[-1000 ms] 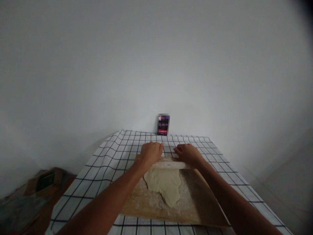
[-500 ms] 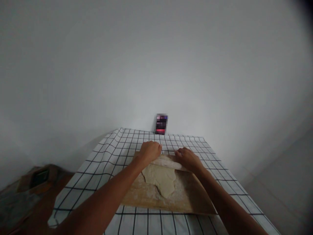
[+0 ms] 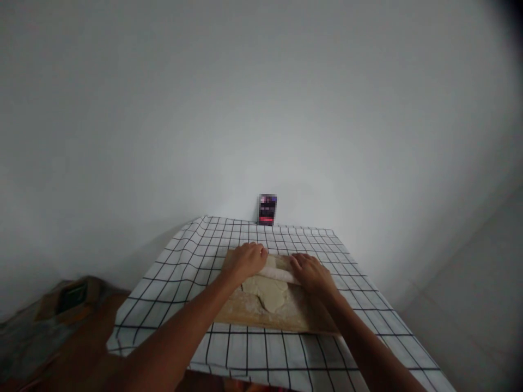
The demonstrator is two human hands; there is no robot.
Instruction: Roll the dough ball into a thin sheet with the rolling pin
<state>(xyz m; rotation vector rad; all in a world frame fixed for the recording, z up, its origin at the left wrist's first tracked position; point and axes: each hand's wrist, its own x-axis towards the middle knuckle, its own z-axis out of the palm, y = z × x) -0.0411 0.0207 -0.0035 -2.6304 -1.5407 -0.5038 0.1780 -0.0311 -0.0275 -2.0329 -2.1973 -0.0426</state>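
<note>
A floured rolling pin [image 3: 280,274] lies across a flat, irregular sheet of pale dough [image 3: 269,294]. On its left end my left hand [image 3: 247,259] is closed, fingers curled over the top. My right hand [image 3: 312,272] grips the other end, which it mostly hides. Dough shows on both the far and the near side of the pin. Beneath it is a wooden board [image 3: 286,323] dusted with flour.
A white tablecloth with black grid lines [image 3: 180,272] covers the table. At the far edge a small dark upright object, blurred out [image 3: 267,210], leans against the white wall [image 3: 261,109]. A cardboard box [image 3: 73,299] sits low on the left.
The pin and both hands have come nearer over the dough, so more dough shows beyond the pin. The view has shifted, revealing the table's near edge.
</note>
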